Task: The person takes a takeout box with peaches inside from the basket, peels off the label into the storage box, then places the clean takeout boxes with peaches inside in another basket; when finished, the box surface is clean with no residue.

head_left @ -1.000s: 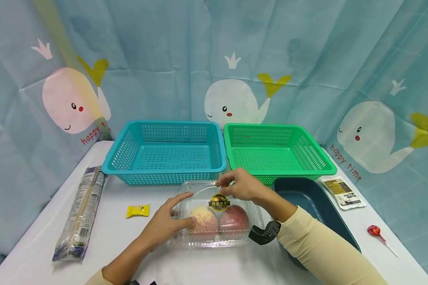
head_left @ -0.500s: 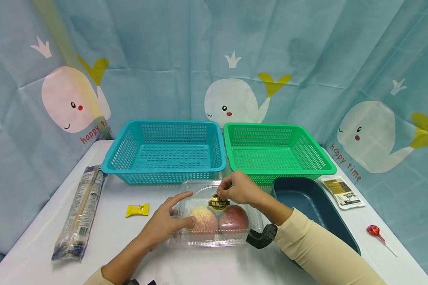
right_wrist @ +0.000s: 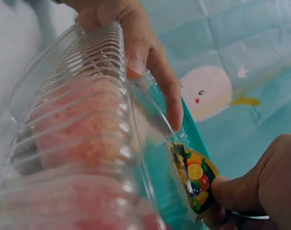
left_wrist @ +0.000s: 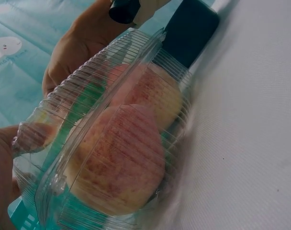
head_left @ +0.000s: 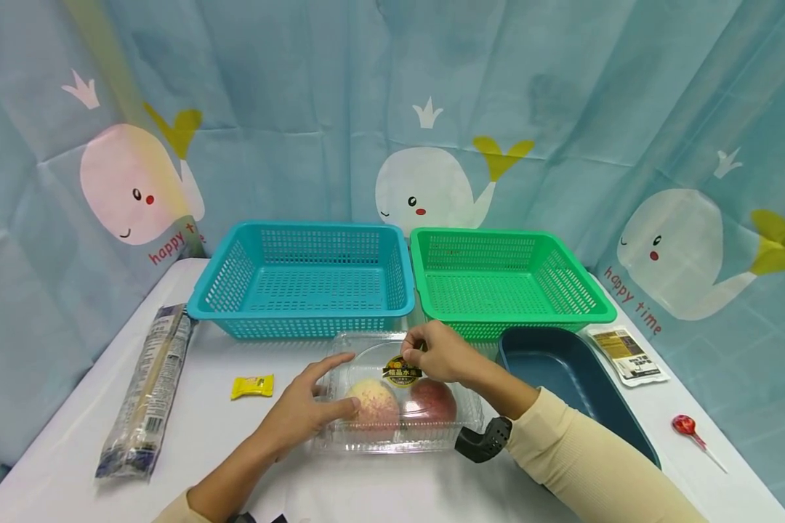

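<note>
A clear plastic fruit box (head_left: 399, 436) with a closed lid lies on the white table, holding two peaches, a pale one (head_left: 373, 403) and a redder one (head_left: 432, 402). My left hand (head_left: 304, 407) grips the box's left end, thumb on the lid and index finger stretched toward the back. On the lid is a round black-and-gold sticker (right_wrist: 195, 179) printed with fruit. Thumb and finger of my right hand (head_left: 441, 354) pinch the sticker's far edge, which stands up from the lid in the right wrist view. My other right fingers are partly hidden.
Behind the box stand a blue basket (head_left: 301, 316) and a green basket (head_left: 517, 317). A dark blue tray (head_left: 562, 370) is to the right, beside a flat food packet (head_left: 628, 356) and a lollipop (head_left: 685, 426). Leftward lie a small yellow packet (head_left: 252, 386) and a long noodle-like package (head_left: 147, 392).
My right hand has come down slightly onto the sticker, and its fingers have closed on the far edge. My left hand and the box have stayed in place.
</note>
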`<state>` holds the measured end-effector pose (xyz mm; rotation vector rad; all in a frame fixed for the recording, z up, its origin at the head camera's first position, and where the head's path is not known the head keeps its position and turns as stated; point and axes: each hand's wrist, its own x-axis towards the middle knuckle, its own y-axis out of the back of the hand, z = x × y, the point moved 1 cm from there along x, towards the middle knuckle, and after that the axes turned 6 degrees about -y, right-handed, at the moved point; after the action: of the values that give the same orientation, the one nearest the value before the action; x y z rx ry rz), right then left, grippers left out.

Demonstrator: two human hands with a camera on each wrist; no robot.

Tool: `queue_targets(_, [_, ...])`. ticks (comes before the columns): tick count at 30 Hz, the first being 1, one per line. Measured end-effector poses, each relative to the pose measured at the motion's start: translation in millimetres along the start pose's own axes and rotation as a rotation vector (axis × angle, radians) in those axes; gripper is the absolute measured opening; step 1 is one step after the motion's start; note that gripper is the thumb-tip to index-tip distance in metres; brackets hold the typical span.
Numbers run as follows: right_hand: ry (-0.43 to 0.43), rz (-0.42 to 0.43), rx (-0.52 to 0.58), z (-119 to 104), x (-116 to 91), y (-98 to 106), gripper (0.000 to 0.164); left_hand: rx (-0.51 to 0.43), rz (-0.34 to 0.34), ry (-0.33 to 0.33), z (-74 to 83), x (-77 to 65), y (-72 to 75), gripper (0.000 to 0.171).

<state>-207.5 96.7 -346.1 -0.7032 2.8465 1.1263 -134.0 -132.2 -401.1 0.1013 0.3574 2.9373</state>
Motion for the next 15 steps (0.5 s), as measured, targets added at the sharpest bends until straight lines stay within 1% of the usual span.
queue_targets(4, [0.028, -0.009, 0.06, 3.8, -0.8, -1.0, 0.016, 0.0, 0.0, 0.003, -0.3, -0.5, 0.0, 0.07])
queue_targets(10, [0.078, 0.008, 0.1, 6.0, -3.9, -1.8, 0.016, -0.002, 0.003, 0.002, -1.5, -0.5, 0.1, 0.069])
queue_targets(15, [0.105, 0.006, 0.204, 10.5, -6.7, -0.5, 0.015, 0.008, 0.004, 0.006, -1.9, -0.5, 0.2, 0.068])
